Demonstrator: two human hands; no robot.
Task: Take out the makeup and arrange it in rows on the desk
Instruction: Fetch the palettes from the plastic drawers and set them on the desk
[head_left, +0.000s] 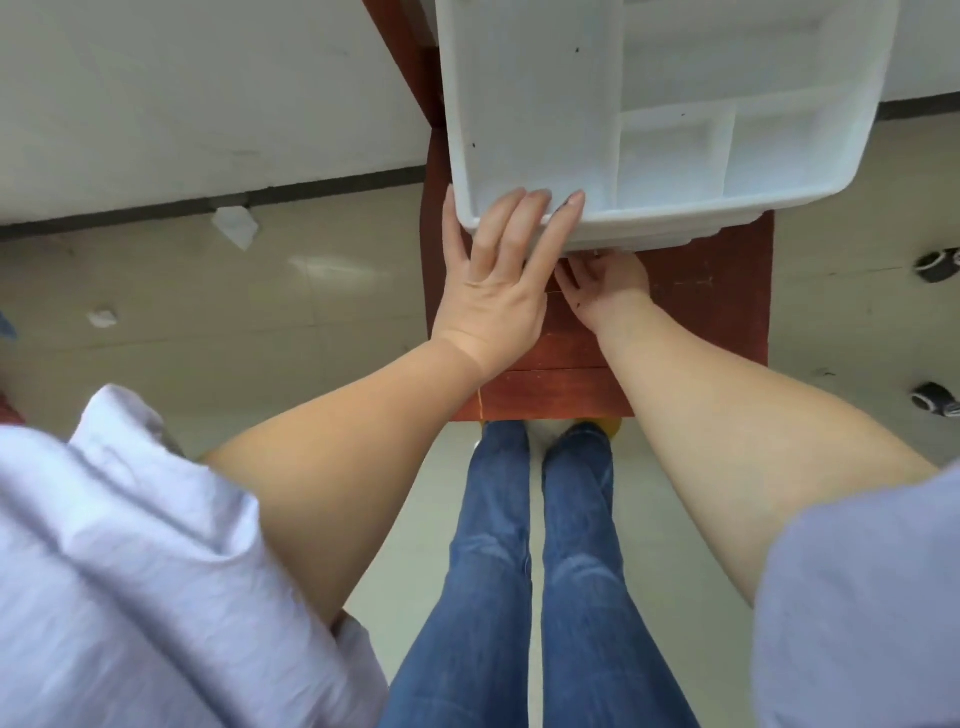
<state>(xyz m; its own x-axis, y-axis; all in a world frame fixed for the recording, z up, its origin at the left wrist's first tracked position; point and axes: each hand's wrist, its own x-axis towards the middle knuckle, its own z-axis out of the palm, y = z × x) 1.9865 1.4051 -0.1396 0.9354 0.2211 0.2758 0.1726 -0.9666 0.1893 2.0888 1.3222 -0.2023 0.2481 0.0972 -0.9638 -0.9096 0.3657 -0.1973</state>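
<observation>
Bin: a white plastic bin (540, 104) fills the upper centre and upper right of the frame, sitting on a red-brown wooden desk (711, 291); its near rim overhangs toward the person.
Bin interior: a moulded white tray (727, 124) with several compartments lies in the right part; the left part is one open well.
Makeup: none can be made out in the bin or on the desk from this angle.
Left hand: the left hand (493, 291), centre of frame, lies with straight fingers (558, 223) draped over the bin's near rim, thumb along the left corner, pressing rather than clasping.
Right hand: the right hand (605, 288), just right of the left, reaches under the bin's near edge; its fingers are hidden, so I cannot tell whether it grasps anything.
Floor: pale tiles (311, 291) with paper scraps (236, 226) at upper left.
Person: blue jeans (576, 571) at lower centre, light sleeves at both lower corners.
</observation>
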